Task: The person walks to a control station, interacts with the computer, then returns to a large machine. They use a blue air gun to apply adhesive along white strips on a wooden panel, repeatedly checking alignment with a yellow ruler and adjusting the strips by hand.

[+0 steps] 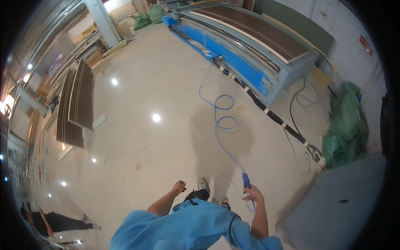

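My right hand [253,194] grips a blue air blow gun [246,180] at the end of a coiled blue hose [221,121] that runs across the floor toward a long blue machine [246,58]. My left hand [179,187] hangs loosely curled by my side, holding nothing that I can make out. I wear a light blue shirt, and my feet stand on the pale glossy floor between both hands.
Dark brown boards [77,102] lie stacked at the left. A bundle of black cables [283,123] runs along the machine. Green sacks [348,125] sit at the right beside a grey surface [337,200]. Another person [54,223] is at the lower left.
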The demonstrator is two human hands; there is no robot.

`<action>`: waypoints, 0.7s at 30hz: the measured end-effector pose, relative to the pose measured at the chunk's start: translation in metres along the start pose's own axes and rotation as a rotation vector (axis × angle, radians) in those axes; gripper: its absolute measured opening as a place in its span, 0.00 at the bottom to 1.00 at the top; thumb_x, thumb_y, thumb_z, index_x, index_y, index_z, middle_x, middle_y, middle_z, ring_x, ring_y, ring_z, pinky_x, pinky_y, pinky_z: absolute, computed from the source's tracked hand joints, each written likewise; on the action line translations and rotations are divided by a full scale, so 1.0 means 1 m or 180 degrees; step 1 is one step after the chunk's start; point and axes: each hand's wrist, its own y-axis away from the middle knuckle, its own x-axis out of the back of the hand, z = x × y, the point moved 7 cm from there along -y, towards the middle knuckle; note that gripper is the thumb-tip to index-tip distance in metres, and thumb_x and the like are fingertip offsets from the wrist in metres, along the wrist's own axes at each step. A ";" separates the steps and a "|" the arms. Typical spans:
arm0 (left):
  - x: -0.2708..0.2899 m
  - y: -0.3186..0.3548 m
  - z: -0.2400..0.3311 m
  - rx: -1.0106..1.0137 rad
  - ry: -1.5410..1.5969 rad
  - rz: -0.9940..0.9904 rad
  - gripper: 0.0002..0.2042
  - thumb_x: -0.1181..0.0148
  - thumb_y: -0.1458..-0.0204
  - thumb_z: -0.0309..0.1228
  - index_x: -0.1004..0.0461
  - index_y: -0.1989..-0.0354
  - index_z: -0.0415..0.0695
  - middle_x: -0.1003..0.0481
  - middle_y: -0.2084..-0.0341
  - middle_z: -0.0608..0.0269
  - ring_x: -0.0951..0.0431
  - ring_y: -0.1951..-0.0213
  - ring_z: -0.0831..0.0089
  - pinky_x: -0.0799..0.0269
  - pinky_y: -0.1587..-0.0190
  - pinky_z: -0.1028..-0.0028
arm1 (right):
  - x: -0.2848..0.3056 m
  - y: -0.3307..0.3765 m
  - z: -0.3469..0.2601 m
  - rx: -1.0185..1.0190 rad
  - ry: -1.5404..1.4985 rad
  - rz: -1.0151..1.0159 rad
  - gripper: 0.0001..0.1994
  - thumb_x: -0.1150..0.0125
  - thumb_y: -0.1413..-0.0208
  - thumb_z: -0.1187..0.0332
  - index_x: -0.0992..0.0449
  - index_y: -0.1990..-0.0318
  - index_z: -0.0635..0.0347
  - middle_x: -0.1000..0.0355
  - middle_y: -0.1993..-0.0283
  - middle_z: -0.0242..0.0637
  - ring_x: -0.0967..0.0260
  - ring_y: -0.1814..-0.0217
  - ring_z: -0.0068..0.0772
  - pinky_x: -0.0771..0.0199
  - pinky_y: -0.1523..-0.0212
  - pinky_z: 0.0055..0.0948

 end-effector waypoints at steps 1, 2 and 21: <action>-0.012 0.006 0.005 -0.0003 -0.0073 -0.0010 0.15 0.43 0.33 0.43 0.25 0.49 0.44 0.19 0.69 0.59 0.24 0.72 0.73 0.34 0.78 0.73 | 0.003 -0.007 0.027 -0.0117 -0.0250 0.0177 0.21 0.34 0.37 0.58 0.30 0.46 0.63 0.24 0.68 0.45 0.16 0.68 0.53 0.12 0.69 0.40; -0.026 0.013 0.011 -0.0109 -0.0055 -0.0088 0.15 0.43 0.34 0.43 0.25 0.49 0.44 0.19 0.69 0.60 0.24 0.72 0.73 0.34 0.77 0.73 | 0.004 -0.012 0.055 -0.0241 -0.0499 0.0350 0.21 0.35 0.36 0.58 0.31 0.46 0.64 0.24 0.68 0.47 0.16 0.67 0.56 0.11 0.67 0.42; -0.084 0.076 -0.056 -0.0079 -0.0922 -0.0059 0.14 0.41 0.45 0.34 0.18 0.58 0.36 0.16 0.69 0.53 0.21 0.75 0.70 0.27 0.72 0.67 | 0.018 0.028 0.304 -0.0394 -0.0453 0.1263 0.12 0.37 0.42 0.68 0.23 0.62 0.73 0.22 0.73 0.49 0.24 0.76 0.38 0.26 0.76 0.37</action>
